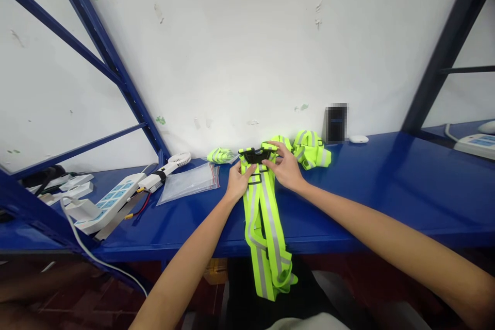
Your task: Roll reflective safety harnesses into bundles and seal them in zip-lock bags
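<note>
A neon yellow reflective harness [273, 216] with silver stripes hangs from my hands over the front edge of the blue table. At its top is a black part [257, 156], stretched between my two hands; its exact shape is hard to make out. My left hand [238, 180] grips the left side, thumb on the front. On the right side, my right hand [285, 166] pinches the strap near the black part. A black slider [254, 179] shows on the straps below. The lower straps dangle in loose folds above my lap.
Folded reflective straps [311, 149] lie behind my right hand, and a bagged bundle [221, 155] lies left. Clear plastic bags [189, 183], a small white fan [178, 161] and a power strip [112, 203] sit leftward. A white case [359, 139] is by the wall.
</note>
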{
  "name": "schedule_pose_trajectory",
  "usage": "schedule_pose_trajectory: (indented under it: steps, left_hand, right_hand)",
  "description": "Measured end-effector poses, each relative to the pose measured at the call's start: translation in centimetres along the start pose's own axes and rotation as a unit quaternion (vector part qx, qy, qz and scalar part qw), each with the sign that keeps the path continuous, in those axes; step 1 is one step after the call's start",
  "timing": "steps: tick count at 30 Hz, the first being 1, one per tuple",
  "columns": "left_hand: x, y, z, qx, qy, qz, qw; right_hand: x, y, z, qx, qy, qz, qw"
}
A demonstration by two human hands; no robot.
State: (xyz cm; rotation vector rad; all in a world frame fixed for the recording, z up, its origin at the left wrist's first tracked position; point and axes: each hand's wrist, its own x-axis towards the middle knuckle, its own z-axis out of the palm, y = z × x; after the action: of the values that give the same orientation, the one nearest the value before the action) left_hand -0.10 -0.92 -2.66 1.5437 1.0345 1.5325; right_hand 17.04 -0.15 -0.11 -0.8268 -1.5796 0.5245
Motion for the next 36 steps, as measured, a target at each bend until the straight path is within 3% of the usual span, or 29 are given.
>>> schedule_pose_trajectory:
  steps: [7, 15, 20, 25, 30, 36]
  left_hand:
    - [-0.3, 0.5, 0.1, 0.135, 0.006, 0.042, 0.990]
    - [-0.6, 1.1, 0.7, 0.004, -0.035, 0.013, 0.999]
    - [-0.7, 1.6, 1.2, -0.091, -0.035, -0.040, 0.994]
    - [-0.5, 0.9, 1.0, -0.084, -0.046, -0.122, 0.988]
    - [-0.5, 0.5, 0.9, -0.085, -0.049, -0.122, 0.988]
    - [-0.6, 0.7, 1.0, -0.068, -0.057, -0.097, 0.991]
  right_hand:
    - [-0.3, 0.7, 0.1, -0.053, -0.006, 0.003, 0.999]
    - [-0.1, 0.6, -0.4, -0.121, 0.004, -0.048, 0.992]
    - [-0.4, -0.1, -0.3, -0.102, 0.053, -0.095, 0.989]
    - [-0.2, -0.6, -0.9, -0.081, 0.049, -0.126, 0.988]
    - [-0.1, 0.0, -1.1, -0.075, 0.031, -0.185, 0.979]
    - [-0.1, 0.5, -1.1, -0.105, 0.005, -0.174, 0.979]
